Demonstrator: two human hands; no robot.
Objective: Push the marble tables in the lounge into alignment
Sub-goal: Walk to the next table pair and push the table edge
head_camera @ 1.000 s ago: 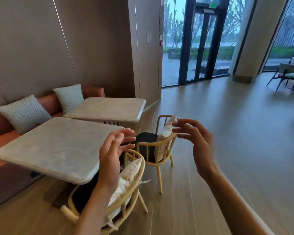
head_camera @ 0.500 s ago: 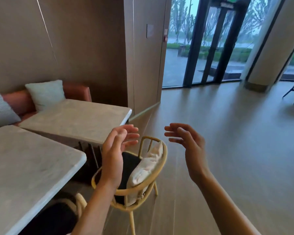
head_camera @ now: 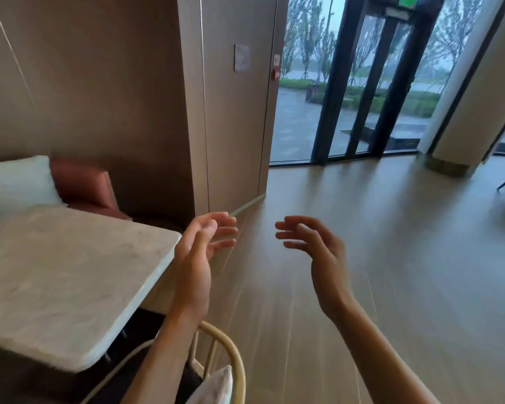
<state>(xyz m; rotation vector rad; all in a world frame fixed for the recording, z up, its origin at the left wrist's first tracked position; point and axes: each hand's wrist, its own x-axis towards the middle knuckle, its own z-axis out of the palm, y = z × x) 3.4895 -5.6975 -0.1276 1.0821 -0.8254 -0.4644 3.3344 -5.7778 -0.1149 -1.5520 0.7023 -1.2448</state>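
One square white marble table (head_camera: 70, 275) fills the left of the view, its far right corner near my left hand. My left hand (head_camera: 199, 258) hovers just right of that corner, fingers spread, palm facing right, holding nothing. My right hand (head_camera: 318, 252) is raised over the bare floor, fingers apart and curved, also empty. Neither hand touches the table. The other marble table is out of view.
A cream-framed chair (head_camera: 225, 363) with a black seat and white cushion stands below my left arm, tucked at the table's edge. A reddish bench (head_camera: 85, 182) with a pale pillow (head_camera: 15, 182) runs behind the table. Wood floor stretches right toward glass doors (head_camera: 370, 83).
The view has advanced past the nearer table and the first chair. The far table now lies close on the left. Both hands stay raised and empty.
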